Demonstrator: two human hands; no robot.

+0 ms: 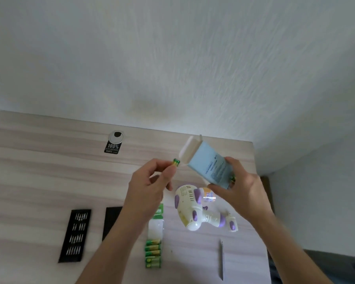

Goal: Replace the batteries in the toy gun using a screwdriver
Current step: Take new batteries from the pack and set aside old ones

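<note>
View from above of two bare hands raised over a pale wood-grain surface (pixel 39 171). The left hand (pixel 150 187) has its grip closed on a small green-and-yellow battery (pixel 176 162), pinched between thumb and fingertips, with only the battery's end showing. The right hand (pixel 244 189) has its grip wrapped round a light blue cardboard box (pixel 210 162), whose white flap stands open at the upper left. What matters here is the line between the two: the battery sits just to the left of the box's open mouth, close but apart from it, its long axis slanting up and to the right toward that opening. The left hand is the nearer one, so the next move is probably a short passage across that gap. A small green-yellow object, possibly a second battery, shows under the right fingers against the box. Directly below the hands, lying on its side, is the toy gun (pixel 190 203), with a rounded cream body, purple knobs and a vented casing. Its handle points toward the lower right, and whether its battery compartment is open cannot be told. Nearer the viewer lie a row of green batteries (pixel 153 253), a slim screwdriver (pixel 221 259) — untouched, well right of them — and a black bit tray (pixel 75 234) at far left.
</note>
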